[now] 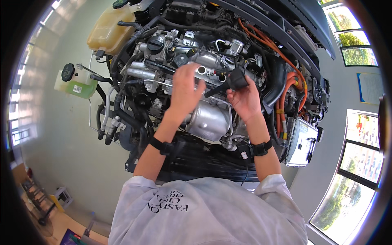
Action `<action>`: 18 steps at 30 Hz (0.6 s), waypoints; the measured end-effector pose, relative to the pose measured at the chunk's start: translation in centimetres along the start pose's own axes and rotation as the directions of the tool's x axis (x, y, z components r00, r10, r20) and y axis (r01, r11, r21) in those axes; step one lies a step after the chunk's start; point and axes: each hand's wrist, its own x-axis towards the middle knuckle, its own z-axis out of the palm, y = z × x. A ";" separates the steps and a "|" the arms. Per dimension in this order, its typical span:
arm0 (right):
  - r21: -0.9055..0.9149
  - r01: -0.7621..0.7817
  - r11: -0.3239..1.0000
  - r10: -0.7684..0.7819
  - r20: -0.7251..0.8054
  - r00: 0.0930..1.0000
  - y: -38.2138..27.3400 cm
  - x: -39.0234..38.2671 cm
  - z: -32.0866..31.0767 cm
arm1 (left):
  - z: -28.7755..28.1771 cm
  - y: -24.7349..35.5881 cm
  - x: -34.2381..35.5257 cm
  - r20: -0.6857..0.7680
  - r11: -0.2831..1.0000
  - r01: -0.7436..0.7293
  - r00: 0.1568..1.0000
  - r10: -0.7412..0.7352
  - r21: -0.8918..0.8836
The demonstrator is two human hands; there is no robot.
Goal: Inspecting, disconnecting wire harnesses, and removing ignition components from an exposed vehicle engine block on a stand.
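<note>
The step in hand looks like manual handling of a black part [236, 79] over the engine [209, 60]. The right hand [246, 101] grasps its wide head between thumb and fingers; its narrow stem slants down toward the left hand [184, 93]. The part is above the engine's middle, just beside two round openings [201, 70]; whether it touches anything below is unclear. The left hand's fingers are bent near the left opening, thumb apart; the view does not tell whether they grip anything. The next move seems to call for a steady right-hand grasp, the stem's angle controlled, and the left fingers clear of its tip.
</note>
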 end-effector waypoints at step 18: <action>-0.046 0.193 0.980 -0.191 0.054 0.980 -0.7 2.9 0.4 | -3.3 -2.9 -0.8 0.381 0.935 -0.211 0.920 0.091 0.286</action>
